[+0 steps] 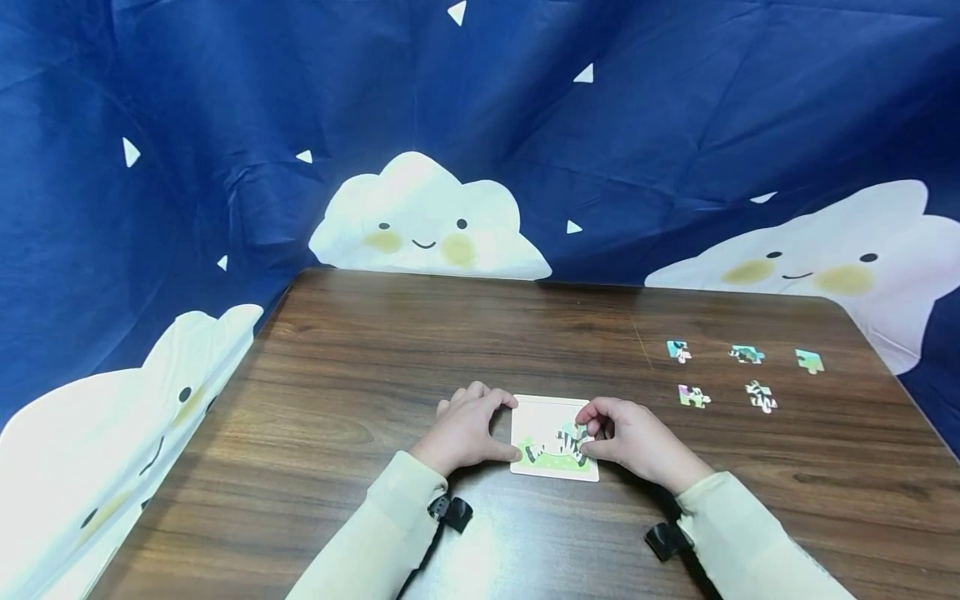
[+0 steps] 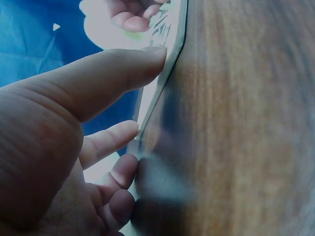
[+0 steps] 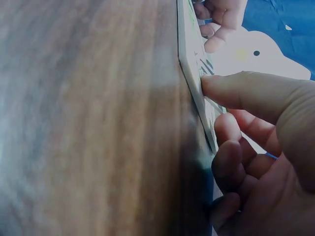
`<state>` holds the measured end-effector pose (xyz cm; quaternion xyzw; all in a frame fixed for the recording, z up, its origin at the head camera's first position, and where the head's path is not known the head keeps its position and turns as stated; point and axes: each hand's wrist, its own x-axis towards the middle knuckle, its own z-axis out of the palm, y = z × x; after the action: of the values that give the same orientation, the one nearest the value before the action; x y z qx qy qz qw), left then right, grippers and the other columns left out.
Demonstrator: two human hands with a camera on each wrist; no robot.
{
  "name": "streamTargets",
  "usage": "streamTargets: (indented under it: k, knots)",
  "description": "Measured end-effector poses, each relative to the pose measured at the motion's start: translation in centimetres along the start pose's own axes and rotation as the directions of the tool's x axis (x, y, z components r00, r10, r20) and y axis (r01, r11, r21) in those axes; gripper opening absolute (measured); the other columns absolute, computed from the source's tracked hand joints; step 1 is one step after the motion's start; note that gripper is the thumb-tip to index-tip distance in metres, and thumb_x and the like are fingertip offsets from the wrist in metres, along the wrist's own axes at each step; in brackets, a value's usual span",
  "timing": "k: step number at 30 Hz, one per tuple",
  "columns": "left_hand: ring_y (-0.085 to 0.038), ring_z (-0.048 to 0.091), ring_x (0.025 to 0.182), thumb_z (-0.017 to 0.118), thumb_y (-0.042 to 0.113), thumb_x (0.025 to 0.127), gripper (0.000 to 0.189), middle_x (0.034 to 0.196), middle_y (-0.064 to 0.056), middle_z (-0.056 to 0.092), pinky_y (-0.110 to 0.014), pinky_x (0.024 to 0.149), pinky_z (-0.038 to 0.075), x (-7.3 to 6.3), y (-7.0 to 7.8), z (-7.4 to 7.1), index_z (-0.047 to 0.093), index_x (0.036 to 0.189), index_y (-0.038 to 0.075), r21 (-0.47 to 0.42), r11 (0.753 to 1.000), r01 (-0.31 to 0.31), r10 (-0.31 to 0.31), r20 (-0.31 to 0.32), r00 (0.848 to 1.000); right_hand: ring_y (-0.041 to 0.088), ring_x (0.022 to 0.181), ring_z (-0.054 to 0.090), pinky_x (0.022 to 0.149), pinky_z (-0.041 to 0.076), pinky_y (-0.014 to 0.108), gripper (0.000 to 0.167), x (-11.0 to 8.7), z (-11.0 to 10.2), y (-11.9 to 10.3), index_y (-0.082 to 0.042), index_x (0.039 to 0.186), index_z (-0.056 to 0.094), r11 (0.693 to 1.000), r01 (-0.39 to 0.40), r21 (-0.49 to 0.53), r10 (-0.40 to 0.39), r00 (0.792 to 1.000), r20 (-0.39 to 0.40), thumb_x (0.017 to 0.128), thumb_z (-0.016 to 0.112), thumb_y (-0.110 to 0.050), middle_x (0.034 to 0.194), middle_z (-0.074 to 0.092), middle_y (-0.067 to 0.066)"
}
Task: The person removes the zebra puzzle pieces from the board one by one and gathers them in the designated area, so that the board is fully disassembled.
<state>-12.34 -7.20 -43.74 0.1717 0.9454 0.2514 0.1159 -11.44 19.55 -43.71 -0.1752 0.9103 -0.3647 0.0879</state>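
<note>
A small pale puzzle board (image 1: 542, 417) lies flat on the table, with a zebra picture (image 1: 558, 454) and green ground along its lower part. My left hand (image 1: 468, 429) steadies its left side, thumb and index finger spread along the edge. Seen from the left wrist, the straight thumb (image 2: 123, 69) presses on the board's border. At the right side, my right hand (image 1: 637, 437) has its fingers curled, thumb and index finger on a zebra-striped puzzle piece (image 1: 577, 433). In the right wrist view, the thumb (image 3: 236, 91) lies on the striped surface; the fingertips partly hide the piece.
Several loose puzzle pieces lie apart at the right: a blue one (image 1: 678, 351), a teal one (image 1: 747, 354), a green one (image 1: 810, 361), a pink-and-green one (image 1: 693, 396) and a striped one (image 1: 761, 397). A blue cloud-print curtain (image 1: 600, 150) hangs behind the wooden table (image 1: 375, 333).
</note>
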Motion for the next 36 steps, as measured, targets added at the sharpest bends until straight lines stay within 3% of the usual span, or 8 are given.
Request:
streamTargets:
  k: [10,19,27,36]
  knots:
    - [-0.020,0.046,0.100,0.087,0.047,0.068,0.068,0.116,0.001,0.053,-0.042,0.085,0.032,0.03,-0.05,0.03,0.061,0.129,0.029,0.004,1.000,0.002,-0.002,-0.002,1.000,0.014,0.077,0.054,0.068,0.043,0.025,0.027,-0.08,0.03,-0.30,-0.013,0.095,0.067,1.000,0.006,0.017,-0.006,1.000,-0.002,0.074,0.083,-0.008,0.084,0.059,-0.003]
    - [-0.019,0.046,0.100,0.087,0.046,0.068,0.068,0.115,0.001,0.053,-0.040,0.083,0.032,-0.01,0.01,-0.04,0.061,0.128,0.028,0.007,1.000,-0.007,0.007,-0.003,1.000,0.012,0.077,0.054,0.068,0.044,0.026,0.025,-0.08,0.05,-0.49,-0.013,0.095,0.068,0.998,0.016,-0.064,-0.017,1.000,-0.015,0.074,0.082,-0.010,0.083,0.060,-0.005]
    - [-0.019,0.046,0.101,0.086,0.046,0.069,0.067,0.115,0.001,0.053,-0.041,0.084,0.032,0.01,-0.03,0.05,0.061,0.128,0.028,0.006,1.000,-0.007,0.007,-0.002,1.000,0.009,0.076,0.053,0.069,0.045,0.030,0.024,-0.29,-0.14,-0.76,-0.013,0.097,0.072,0.977,0.050,-0.206,-0.060,0.997,-0.042,0.075,0.081,-0.016,0.088,0.063,-0.008]
    - [-0.019,0.046,0.101,0.086,0.047,0.069,0.067,0.115,0.001,0.053,-0.040,0.083,0.032,0.02,0.02,-0.03,0.061,0.129,0.028,0.004,1.000,-0.005,0.005,0.000,1.000,0.009,0.076,0.053,0.071,0.046,0.032,0.023,-0.46,-0.14,-0.62,-0.014,0.098,0.075,0.963,0.097,-0.251,-0.115,0.992,-0.059,0.076,0.082,-0.018,0.088,0.063,-0.010]
